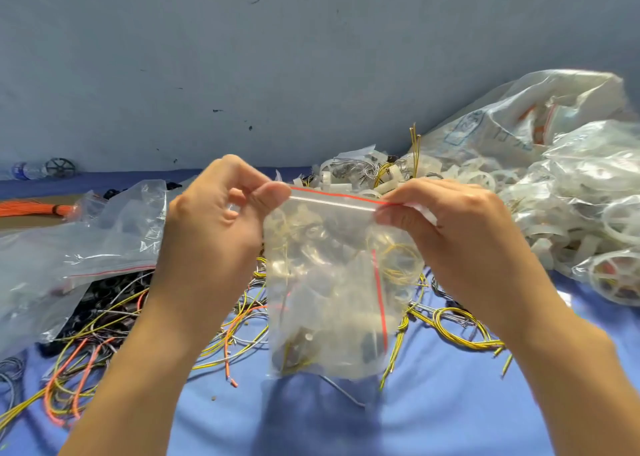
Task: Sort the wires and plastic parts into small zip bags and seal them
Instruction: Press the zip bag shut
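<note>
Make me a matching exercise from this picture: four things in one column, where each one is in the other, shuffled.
1. small zip bag
2. orange wire bundle
3. water bottle
4. white plastic rings

A. at the foot of the wall, far left
B. heaped on the right
C. pinched between left hand and right hand
D. left edge, beside the large clear bag

Pairs: 1-C, 2-D, 3-A, 4-B

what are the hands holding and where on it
A filled zip bag, by its red-lined seal strip: the left hand pinches the left end, the right hand the right end.
</note>
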Demonstrator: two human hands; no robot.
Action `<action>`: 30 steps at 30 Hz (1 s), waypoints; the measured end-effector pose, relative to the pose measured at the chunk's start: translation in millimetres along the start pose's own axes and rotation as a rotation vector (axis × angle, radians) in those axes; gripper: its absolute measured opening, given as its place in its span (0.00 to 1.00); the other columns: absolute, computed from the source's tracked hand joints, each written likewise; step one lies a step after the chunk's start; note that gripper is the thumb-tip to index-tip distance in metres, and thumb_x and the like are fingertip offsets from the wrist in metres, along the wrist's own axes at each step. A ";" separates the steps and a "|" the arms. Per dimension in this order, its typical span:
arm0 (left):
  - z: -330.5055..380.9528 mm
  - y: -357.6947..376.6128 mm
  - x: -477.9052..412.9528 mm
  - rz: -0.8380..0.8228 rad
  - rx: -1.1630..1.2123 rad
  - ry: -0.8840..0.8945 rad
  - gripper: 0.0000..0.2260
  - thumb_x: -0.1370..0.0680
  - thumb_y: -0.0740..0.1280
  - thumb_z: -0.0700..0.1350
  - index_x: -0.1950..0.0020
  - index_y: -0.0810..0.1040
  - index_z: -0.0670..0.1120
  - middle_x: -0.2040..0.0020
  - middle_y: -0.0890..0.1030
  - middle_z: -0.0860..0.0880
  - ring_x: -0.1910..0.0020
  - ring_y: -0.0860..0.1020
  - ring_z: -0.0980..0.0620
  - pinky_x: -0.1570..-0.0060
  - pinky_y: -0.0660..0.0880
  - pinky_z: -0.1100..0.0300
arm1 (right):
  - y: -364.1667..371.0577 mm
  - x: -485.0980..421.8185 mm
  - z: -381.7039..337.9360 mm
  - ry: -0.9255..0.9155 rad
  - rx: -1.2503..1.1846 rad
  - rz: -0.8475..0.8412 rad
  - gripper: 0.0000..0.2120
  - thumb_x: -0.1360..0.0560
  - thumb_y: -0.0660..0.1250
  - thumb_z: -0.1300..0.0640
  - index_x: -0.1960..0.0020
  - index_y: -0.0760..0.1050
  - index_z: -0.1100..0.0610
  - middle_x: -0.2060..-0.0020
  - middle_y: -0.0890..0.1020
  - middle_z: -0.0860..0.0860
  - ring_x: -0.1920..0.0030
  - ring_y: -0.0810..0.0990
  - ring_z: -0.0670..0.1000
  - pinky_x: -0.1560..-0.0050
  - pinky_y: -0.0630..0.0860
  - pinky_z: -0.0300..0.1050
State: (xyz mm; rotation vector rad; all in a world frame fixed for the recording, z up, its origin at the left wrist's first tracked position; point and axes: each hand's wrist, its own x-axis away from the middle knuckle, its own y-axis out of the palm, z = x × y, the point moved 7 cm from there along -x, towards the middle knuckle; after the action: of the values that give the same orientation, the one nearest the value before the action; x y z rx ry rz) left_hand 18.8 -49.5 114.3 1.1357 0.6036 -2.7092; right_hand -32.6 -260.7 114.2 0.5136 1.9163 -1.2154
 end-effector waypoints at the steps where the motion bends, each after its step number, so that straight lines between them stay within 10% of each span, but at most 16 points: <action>1: -4.3 -4.6 -1.6 0.025 -0.008 -0.019 0.08 0.23 0.68 0.53 0.61 0.75 0.53 0.65 0.78 0.62 0.69 0.73 0.63 0.68 0.66 0.74 | -4.6 1.3 6.9 0.026 0.007 0.020 0.08 0.26 0.67 0.50 0.54 0.83 0.51 0.61 0.83 0.44 0.59 0.79 0.55 0.55 0.75 0.54; 9: -13.3 -11.0 -3.0 0.041 -0.032 -0.035 0.10 0.24 0.68 0.55 0.62 0.75 0.53 0.69 0.75 0.57 0.69 0.73 0.64 0.68 0.66 0.74 | -15.0 12.2 28.1 0.171 0.093 0.090 0.11 0.26 0.69 0.44 0.56 0.81 0.51 0.65 0.75 0.40 0.57 0.75 0.54 0.53 0.73 0.54; 14: -15.7 -17.9 -11.9 0.077 0.184 -0.032 0.13 0.27 0.67 0.66 0.59 0.77 0.58 0.61 0.82 0.54 0.62 0.81 0.53 0.61 0.77 0.62 | -32.5 10.0 30.6 0.290 -0.144 0.257 0.11 0.27 0.68 0.38 0.61 0.76 0.44 0.69 0.79 0.41 0.66 0.76 0.43 0.64 0.67 0.35; 17: -41.3 27.8 4.0 -0.276 0.536 -0.241 0.28 0.38 0.69 0.74 0.47 0.79 0.57 0.50 0.84 0.55 0.48 0.82 0.55 0.54 0.79 0.62 | -17.2 12.5 38.5 0.394 -0.300 0.250 0.10 0.25 0.68 0.41 0.59 0.76 0.47 0.67 0.81 0.42 0.64 0.80 0.44 0.62 0.73 0.38; 21: -71.6 98.6 76.7 -0.873 0.337 -0.369 0.45 0.51 0.66 0.81 0.37 0.74 0.63 0.42 0.78 0.70 0.44 0.76 0.72 0.51 0.71 0.78 | 9.6 23.6 55.4 0.529 -0.405 0.210 0.08 0.25 0.69 0.45 0.61 0.77 0.46 0.69 0.81 0.38 0.64 0.80 0.45 0.61 0.73 0.41; 27: -62.3 125.1 115.6 -1.108 0.268 -0.315 0.38 0.40 0.75 0.65 0.40 0.55 0.85 0.39 0.71 0.77 0.39 0.70 0.74 0.44 0.68 0.76 | 0.3 32.6 85.0 0.637 -0.388 0.358 0.12 0.25 0.69 0.42 0.57 0.78 0.51 0.69 0.80 0.44 0.65 0.80 0.50 0.59 0.77 0.51; 30: -46.8 152.7 114.9 -0.863 0.239 -0.248 0.46 0.34 0.77 0.51 0.27 0.51 0.71 0.31 0.65 0.71 0.31 0.63 0.71 0.35 0.66 0.64 | -1.7 35.2 94.1 0.674 -0.383 0.377 0.13 0.25 0.69 0.42 0.57 0.78 0.51 0.70 0.81 0.47 0.67 0.81 0.51 0.58 0.78 0.57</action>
State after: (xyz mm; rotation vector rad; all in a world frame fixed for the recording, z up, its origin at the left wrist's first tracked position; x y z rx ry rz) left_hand 11.1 -166.2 -43.9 0.6254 0.9064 -3.6537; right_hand -16.9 -347.5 66.0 1.1105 2.3793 -0.4287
